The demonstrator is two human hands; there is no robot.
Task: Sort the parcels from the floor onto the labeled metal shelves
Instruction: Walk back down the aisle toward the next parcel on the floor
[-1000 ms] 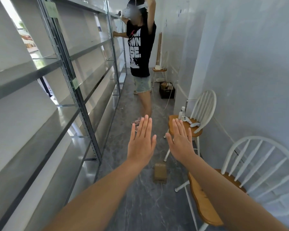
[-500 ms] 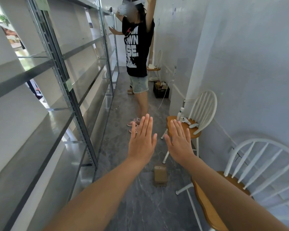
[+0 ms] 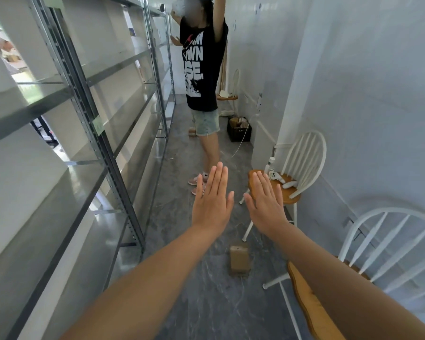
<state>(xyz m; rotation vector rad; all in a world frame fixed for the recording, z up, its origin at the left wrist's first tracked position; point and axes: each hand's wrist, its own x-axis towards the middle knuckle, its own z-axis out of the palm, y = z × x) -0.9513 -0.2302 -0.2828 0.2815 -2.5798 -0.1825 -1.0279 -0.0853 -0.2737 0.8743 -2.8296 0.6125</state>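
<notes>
Metal shelves (image 3: pixel 88 114) run along the left. Right of them, the left hand (image 3: pixel 212 202) and right hand (image 3: pixel 265 204) are raised flat, fingers spread, holding nothing. A brown parcel (image 3: pixel 239 260) lies on the floor (image 3: pixel 206 303) below the hands.

A narrow storage room or stockroom is showing here: tall metal shelves (image 3: pixel 88 114) are running along the left wall, small paper labels (image 3: pixel 98 125) are sticking to the uprights, a brown parcel (image 3: pixel 239 260) is lying on the grey floor (image 3: pixel 206 303), and a black crate (image 3: pixel 238 131) is sitting against the white wall.
</notes>
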